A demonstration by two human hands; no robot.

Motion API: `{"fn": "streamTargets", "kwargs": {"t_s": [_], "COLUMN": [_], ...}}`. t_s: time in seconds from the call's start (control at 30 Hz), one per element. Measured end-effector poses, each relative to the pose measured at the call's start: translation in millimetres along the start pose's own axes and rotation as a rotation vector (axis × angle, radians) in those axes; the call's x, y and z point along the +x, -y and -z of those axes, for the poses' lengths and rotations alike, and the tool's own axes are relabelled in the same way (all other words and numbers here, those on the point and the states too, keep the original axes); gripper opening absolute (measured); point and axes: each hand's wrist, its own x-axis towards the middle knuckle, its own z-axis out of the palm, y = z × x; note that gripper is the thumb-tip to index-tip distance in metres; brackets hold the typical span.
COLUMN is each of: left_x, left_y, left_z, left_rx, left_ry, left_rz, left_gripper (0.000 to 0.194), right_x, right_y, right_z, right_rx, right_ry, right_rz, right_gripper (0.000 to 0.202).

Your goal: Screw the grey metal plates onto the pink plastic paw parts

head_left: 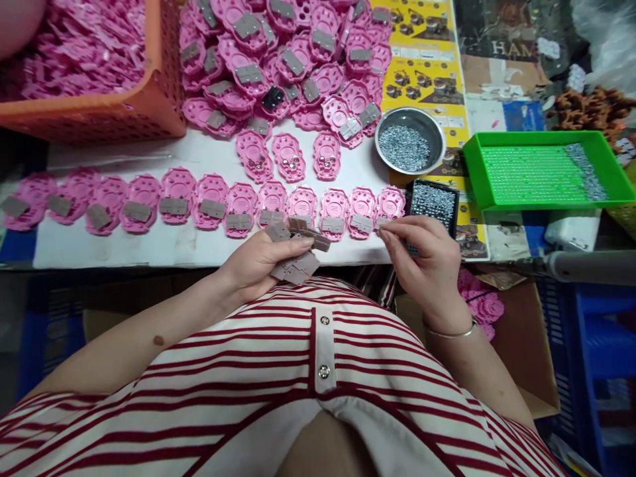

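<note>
1. The white worktop [213, 151] carries a row of pink casings [175, 187], with a heap [293, 63] of more at twelve o'clock.
2. Near centre, toward eight o'clock, the left hand [256, 262] clasps several grey plates [297, 268].
3. At three o'clock, the right hand [426, 257] is pinched close at the end casing [391, 197]; whether it grips anything I cannot tell.
4. The plates look light, stiff, perhaps slippery; opposite edges seem the best hold.

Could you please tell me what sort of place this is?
Probably a small-parts assembly workshop: pink plastic housings lie in a row, an orange basket holds many pink parts, and a metal bowl holds small metal pieces.
</note>
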Motion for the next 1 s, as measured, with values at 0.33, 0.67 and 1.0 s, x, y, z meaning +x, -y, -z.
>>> {"fn": "streamTargets", "kwargs": {"t_s": [0.33, 0.67, 1.0], "left_x": [-4, 1, 0], "left_y": [-9, -14, -14], "left_z": [14.2, 19.3, 28.1], "left_rx": [-0.064, -0.096, -0.093], "left_ry": [-0.023, -0.037, -0.046], "left_rz": [-0.093, -0.130, -0.100], "left_gripper": [0.020, 0.026, 0.028], "right_x": [11, 10, 87], "right_y": [17, 10, -1], "right_z": [-33, -49, -43], "right_rx": [0.075, -0.176, -0.110], "right_ry": [0.283, 0.464, 0.077], "right_rz": [0.084, 0.653, 0.381], "right_gripper": [0.025, 0.023, 0.026]}}
